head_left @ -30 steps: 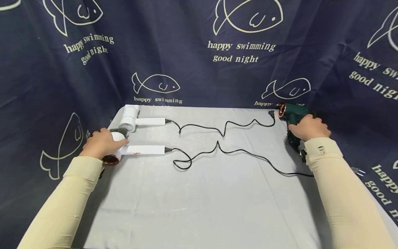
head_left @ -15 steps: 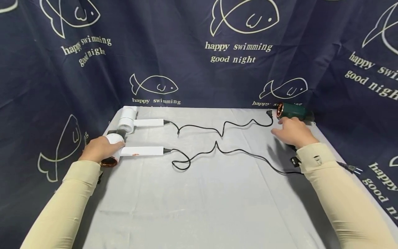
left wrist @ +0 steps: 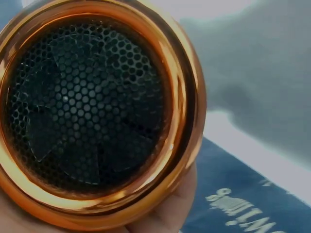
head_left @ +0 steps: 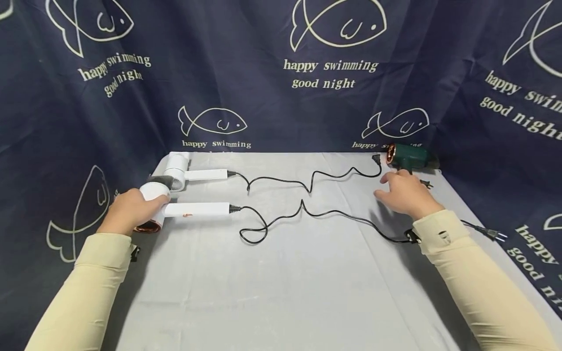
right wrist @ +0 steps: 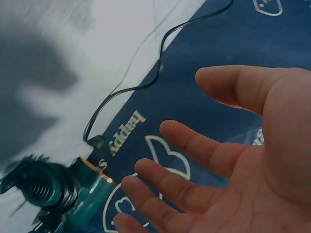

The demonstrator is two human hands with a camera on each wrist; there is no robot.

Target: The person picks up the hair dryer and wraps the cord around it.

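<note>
My left hand grips the head of a white hair dryer at the table's left side. Its handle points right, and a dark nozzle sits at its far end. The left wrist view is filled by its copper-rimmed mesh intake, with fingers partly showing behind it. At the far right corner lies a green hair dryer with a copper rim. My right hand hovers just in front of it, holding nothing. In the right wrist view its fingers are spread, apart from the green hair dryer.
Behind the gripped dryer lies a second white hair dryer. Two black cords run across the white table. A two-pin plug hangs by the right edge. Dark blue curtains surround the table.
My right hand has let go of the green hair dryer and drawn back toward the front left. The left hand keeps its grip; its dryer has shifted slightly. The head view has turned a little.
</note>
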